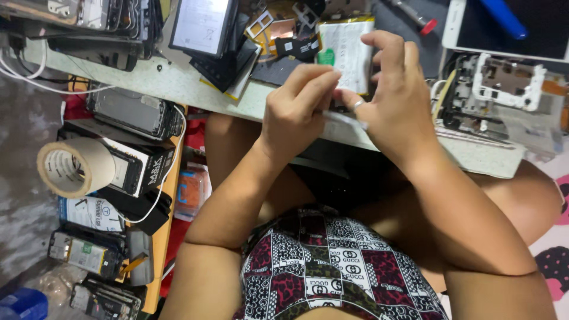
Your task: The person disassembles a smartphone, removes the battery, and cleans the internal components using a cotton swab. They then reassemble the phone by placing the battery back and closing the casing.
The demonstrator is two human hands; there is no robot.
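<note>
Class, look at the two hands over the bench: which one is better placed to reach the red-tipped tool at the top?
Probably the right hand: it hovers nearer the red-tipped tool. The left hand pinches a thin metal tool further away.

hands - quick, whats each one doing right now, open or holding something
Left hand: fingers pinched shut on a thin metal tool.
Right hand: fingers half curled over a white battery pack; grip cannot be told.
</note>
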